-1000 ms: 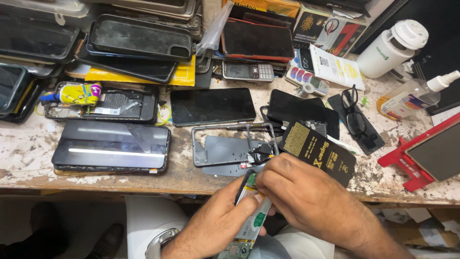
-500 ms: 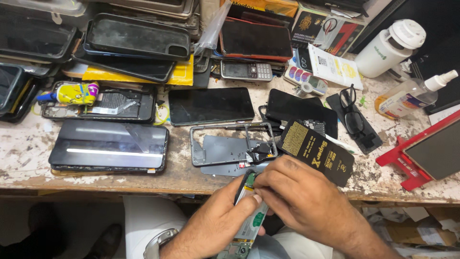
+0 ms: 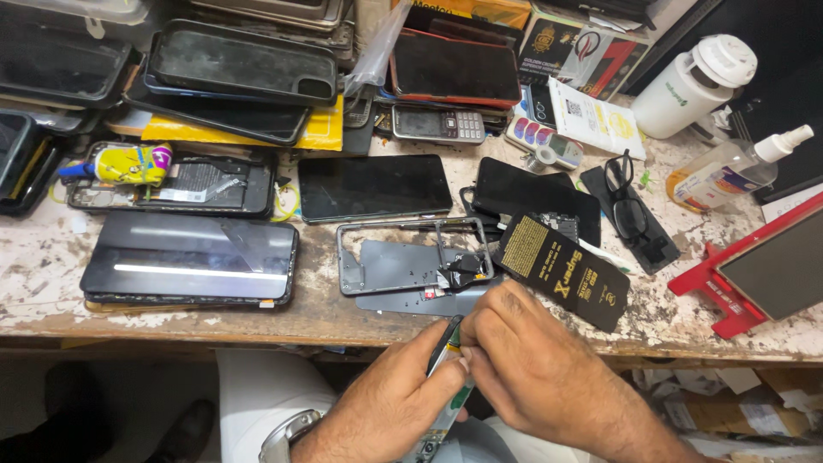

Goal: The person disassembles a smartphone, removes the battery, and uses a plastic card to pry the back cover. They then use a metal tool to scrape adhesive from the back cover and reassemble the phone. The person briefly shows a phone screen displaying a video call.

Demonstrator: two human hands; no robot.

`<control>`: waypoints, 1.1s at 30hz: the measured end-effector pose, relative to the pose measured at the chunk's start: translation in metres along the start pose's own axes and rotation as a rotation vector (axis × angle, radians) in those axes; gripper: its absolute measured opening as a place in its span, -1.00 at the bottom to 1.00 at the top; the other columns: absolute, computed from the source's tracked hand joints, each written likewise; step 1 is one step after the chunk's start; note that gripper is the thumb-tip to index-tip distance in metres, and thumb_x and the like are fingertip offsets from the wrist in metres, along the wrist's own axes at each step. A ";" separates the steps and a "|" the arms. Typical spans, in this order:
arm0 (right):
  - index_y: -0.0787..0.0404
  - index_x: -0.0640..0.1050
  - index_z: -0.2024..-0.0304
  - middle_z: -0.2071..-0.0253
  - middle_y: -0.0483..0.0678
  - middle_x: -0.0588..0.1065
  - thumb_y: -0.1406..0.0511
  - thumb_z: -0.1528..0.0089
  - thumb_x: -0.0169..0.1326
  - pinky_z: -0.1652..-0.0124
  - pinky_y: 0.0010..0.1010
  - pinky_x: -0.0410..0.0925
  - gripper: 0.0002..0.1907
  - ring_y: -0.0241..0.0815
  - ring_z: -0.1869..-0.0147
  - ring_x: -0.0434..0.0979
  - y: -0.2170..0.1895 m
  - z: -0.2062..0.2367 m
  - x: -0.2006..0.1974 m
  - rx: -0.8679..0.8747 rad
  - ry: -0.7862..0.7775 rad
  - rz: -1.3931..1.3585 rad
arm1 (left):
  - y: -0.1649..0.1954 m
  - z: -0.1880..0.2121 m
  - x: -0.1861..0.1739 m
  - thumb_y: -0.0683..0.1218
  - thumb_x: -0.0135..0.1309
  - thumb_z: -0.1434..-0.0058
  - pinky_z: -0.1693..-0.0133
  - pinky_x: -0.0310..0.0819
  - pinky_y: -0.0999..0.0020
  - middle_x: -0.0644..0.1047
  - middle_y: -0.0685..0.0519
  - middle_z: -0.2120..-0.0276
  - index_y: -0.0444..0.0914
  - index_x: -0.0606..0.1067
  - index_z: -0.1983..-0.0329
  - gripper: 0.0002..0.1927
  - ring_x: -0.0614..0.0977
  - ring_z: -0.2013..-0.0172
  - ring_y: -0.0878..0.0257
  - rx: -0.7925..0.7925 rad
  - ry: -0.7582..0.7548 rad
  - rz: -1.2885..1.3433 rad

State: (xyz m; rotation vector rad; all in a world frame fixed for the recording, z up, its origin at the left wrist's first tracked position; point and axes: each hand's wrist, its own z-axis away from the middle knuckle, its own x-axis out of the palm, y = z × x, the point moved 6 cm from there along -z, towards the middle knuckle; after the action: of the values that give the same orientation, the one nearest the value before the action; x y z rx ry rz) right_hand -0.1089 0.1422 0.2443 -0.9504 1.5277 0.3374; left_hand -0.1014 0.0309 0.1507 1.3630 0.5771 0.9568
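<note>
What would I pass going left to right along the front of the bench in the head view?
Big dark phone → grey phone frame → black and gold packet → red stand. Below the edge, both hands work on a green board.

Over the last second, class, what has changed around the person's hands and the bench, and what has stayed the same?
Almost nothing moved. The left hand still holds the green circuit board below the bench edge, and the right hand still pinches at its top end; the hands shifted only slightly. The grey phone frame, black battery and glasses lie where they were.
</note>
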 end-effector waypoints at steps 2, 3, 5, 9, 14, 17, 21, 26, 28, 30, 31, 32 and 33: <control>0.30 0.41 0.22 0.25 0.06 0.34 0.41 -0.13 0.15 0.11 -0.16 0.33 -0.79 0.09 0.12 0.40 0.002 0.004 0.001 0.016 0.006 0.014 | -0.001 -0.002 0.002 -0.02 -0.08 -0.33 0.23 0.65 0.34 0.64 -0.11 0.23 -0.38 0.40 -0.15 -0.58 0.74 0.35 0.24 0.019 0.010 -0.060; 0.29 0.40 0.24 0.25 0.06 0.34 0.41 -0.12 0.15 0.11 -0.17 0.33 -0.79 0.09 0.13 0.39 0.003 0.006 0.000 0.029 0.006 -0.011 | -0.002 -0.002 0.003 -0.02 -0.07 -0.33 0.21 0.64 0.33 0.64 -0.11 0.23 -0.38 0.39 -0.16 -0.57 0.74 0.34 0.24 0.028 0.012 -0.088; 0.28 0.39 0.27 0.26 0.06 0.33 0.41 -0.11 0.15 0.12 -0.18 0.33 -0.79 0.07 0.14 0.39 0.005 0.010 0.000 0.053 0.004 -0.062 | -0.003 -0.003 0.004 -0.01 -0.06 -0.34 0.20 0.62 0.33 0.65 -0.11 0.24 -0.38 0.40 -0.17 -0.57 0.74 0.33 0.25 0.040 0.016 -0.115; 0.28 0.41 0.25 0.24 0.04 0.36 0.41 -0.16 0.16 0.13 -0.23 0.35 -0.82 0.02 0.12 0.41 0.008 0.017 -0.001 0.104 0.068 -0.105 | -0.003 -0.004 0.009 0.00 -0.08 -0.35 0.27 0.63 0.38 0.64 -0.05 0.23 -0.36 0.42 -0.13 -0.59 0.71 0.39 0.29 -0.001 -0.022 0.032; 0.27 0.46 0.22 0.17 0.03 0.41 0.40 -0.17 0.20 0.12 -0.32 0.41 -0.81 -0.08 0.08 0.49 0.012 0.026 -0.008 0.117 0.124 -0.151 | 0.000 -0.006 0.016 0.00 -0.08 -0.37 0.32 0.62 0.43 0.60 0.00 0.24 -0.36 0.43 -0.10 -0.62 0.70 0.42 0.33 -0.081 -0.059 0.146; 0.27 0.51 0.17 0.18 -0.01 0.47 0.37 -0.17 0.26 0.13 -0.37 0.46 -0.77 -0.13 0.08 0.56 0.017 0.029 -0.011 0.162 0.151 -0.224 | 0.002 -0.007 0.017 0.00 -0.06 -0.37 0.32 0.62 0.45 0.59 0.01 0.22 -0.36 0.42 -0.12 -0.62 0.70 0.40 0.33 -0.110 -0.069 0.197; 0.31 0.53 0.10 0.14 0.02 0.55 0.35 -0.12 0.31 0.11 -0.36 0.48 -0.67 -0.12 0.07 0.63 0.021 0.033 -0.014 0.208 0.278 -0.259 | -0.001 -0.008 0.018 -0.04 -0.04 -0.35 0.33 0.62 0.43 0.57 0.03 0.18 -0.31 0.38 -0.21 -0.58 0.69 0.39 0.31 -0.152 -0.089 0.363; 0.28 0.59 0.14 0.18 0.01 0.56 0.36 -0.10 0.33 0.11 -0.34 0.47 -0.70 -0.09 0.09 0.63 0.023 0.037 -0.015 0.236 0.283 -0.185 | -0.010 -0.008 0.020 -0.06 -0.06 -0.34 0.33 0.63 0.42 0.58 -0.03 0.17 -0.29 0.36 -0.28 -0.55 0.70 0.37 0.26 -0.185 -0.086 0.395; 0.28 0.58 0.11 0.17 0.00 0.56 0.38 -0.13 0.31 0.09 -0.33 0.47 -0.71 -0.06 0.08 0.62 0.019 0.037 -0.016 0.196 0.280 -0.138 | -0.013 -0.009 0.022 -0.07 -0.07 -0.34 0.32 0.64 0.42 0.58 -0.03 0.14 -0.29 0.36 -0.28 -0.55 0.71 0.36 0.25 -0.181 -0.091 0.412; 0.29 0.56 0.08 0.15 0.00 0.55 0.38 -0.15 0.29 0.07 -0.31 0.46 -0.70 -0.04 0.06 0.61 0.015 0.037 -0.018 0.145 0.287 -0.080 | -0.015 -0.011 0.023 -0.08 -0.08 -0.35 0.31 0.65 0.41 0.58 -0.03 0.13 -0.27 0.34 -0.30 -0.54 0.71 0.36 0.23 -0.185 -0.100 0.447; 0.29 0.56 0.06 0.13 0.01 0.55 0.38 -0.15 0.29 0.06 -0.30 0.46 -0.69 -0.04 0.06 0.61 0.012 0.036 -0.019 0.116 0.297 -0.045 | -0.016 -0.012 0.023 -0.08 -0.09 -0.35 0.30 0.66 0.40 0.57 -0.03 0.13 -0.26 0.33 -0.31 -0.54 0.71 0.35 0.22 -0.186 -0.102 0.465; 0.29 0.55 0.05 0.12 0.02 0.54 0.38 -0.16 0.28 0.05 -0.29 0.46 -0.68 -0.03 0.05 0.60 0.011 0.036 -0.020 0.086 0.307 -0.010 | -0.016 -0.013 0.023 -0.09 -0.10 -0.36 0.29 0.66 0.39 0.58 -0.03 0.12 -0.28 0.32 -0.30 -0.55 0.72 0.35 0.21 -0.168 -0.110 0.462; 0.29 0.55 0.04 0.11 0.02 0.54 0.38 -0.16 0.28 0.05 -0.30 0.46 -0.67 -0.04 0.04 0.60 0.011 0.035 -0.021 0.073 0.302 -0.025 | -0.016 -0.015 0.023 -0.09 -0.12 -0.37 0.28 0.67 0.39 0.59 -0.03 0.11 -0.30 0.32 -0.29 -0.56 0.72 0.34 0.21 -0.152 -0.119 0.459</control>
State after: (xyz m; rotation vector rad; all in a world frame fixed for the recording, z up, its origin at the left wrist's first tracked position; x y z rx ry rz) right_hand -0.0947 0.1809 0.2524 -0.9940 1.7874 0.1223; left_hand -0.0979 0.0593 0.1374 1.4312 0.0942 1.2478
